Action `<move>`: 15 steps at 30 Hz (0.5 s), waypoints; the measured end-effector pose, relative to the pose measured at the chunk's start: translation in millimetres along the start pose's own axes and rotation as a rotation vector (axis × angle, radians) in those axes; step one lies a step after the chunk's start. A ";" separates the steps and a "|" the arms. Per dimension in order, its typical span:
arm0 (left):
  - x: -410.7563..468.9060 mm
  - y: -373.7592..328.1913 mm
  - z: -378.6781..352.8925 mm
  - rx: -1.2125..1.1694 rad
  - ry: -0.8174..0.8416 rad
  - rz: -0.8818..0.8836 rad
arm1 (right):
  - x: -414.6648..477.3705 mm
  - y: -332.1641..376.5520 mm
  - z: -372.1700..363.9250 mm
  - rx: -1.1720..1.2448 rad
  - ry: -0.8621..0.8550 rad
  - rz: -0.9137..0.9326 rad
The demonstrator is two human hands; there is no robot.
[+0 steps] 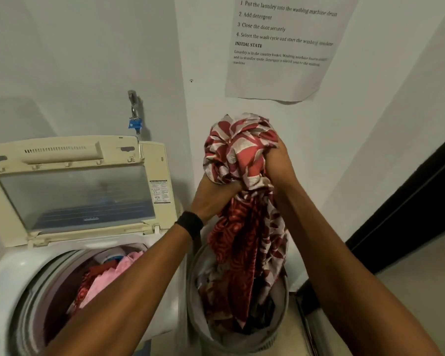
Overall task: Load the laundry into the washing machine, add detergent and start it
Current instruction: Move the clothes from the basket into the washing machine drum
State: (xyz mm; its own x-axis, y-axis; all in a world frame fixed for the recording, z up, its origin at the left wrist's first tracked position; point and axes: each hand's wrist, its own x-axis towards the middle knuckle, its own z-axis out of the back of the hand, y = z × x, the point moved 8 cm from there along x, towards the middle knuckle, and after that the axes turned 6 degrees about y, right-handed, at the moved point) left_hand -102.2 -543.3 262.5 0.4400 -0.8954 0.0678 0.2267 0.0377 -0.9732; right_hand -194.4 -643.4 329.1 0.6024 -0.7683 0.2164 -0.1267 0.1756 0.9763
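Note:
A red and white patterned cloth (239, 150) is bunched high above the round laundry basket (244, 341), its tail hanging down into the basket. My left hand (213, 194) grips the cloth from the left and below. My right hand (278, 163) grips it from the right. The basket holds more dark and red clothes. To the left stands the top-loading washing machine (8, 276), its lid (75, 186) raised, with pink and red laundry (106, 276) inside the drum. No detergent is in view.
A tap with a blue tag (135, 111) sticks out of the wall behind the machine. A printed instruction sheet (280, 47) hangs on the wall above. A dark door frame (409, 209) runs down the right side beside tiled floor.

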 end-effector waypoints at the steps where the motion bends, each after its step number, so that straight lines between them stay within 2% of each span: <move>1: -0.4 2.7 1.7 -0.028 -0.067 0.019 | 1.2 -0.3 1.1 0.006 0.048 -0.016; 4: 2.3 6.0 5.5 -0.110 -0.180 0.084 | -7.8 -5.6 7.9 -0.011 0.098 0.063; 8: 11.5 -5.4 21.2 -0.141 -0.229 0.037 | -52.7 -31.6 19.0 -0.315 -0.079 0.305; 9: 12.9 -7.7 23.7 -0.149 -0.234 0.030 | -62.0 -56.4 21.7 -0.356 -0.087 0.261; 11: 14.0 -9.0 26.4 -0.188 -0.252 0.050 | -76.9 -131.1 25.7 -0.441 -0.035 -0.007; 13: 16.1 -10.9 25.7 -0.199 -0.263 0.070 | -97.2 -195.0 20.3 -0.532 0.116 -0.256; 15: 20.6 -11.7 26.8 -0.183 -0.275 0.051 | -107.9 -219.3 13.5 -0.524 0.286 -0.333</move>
State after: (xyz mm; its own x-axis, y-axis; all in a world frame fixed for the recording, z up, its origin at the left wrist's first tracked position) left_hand -72.5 -550.3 281.1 0.6707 -0.7400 0.0503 0.0495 -0.0229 -0.9985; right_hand -242.2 -607.3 91.7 0.7367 -0.6529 -0.1762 0.4565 0.2880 0.8418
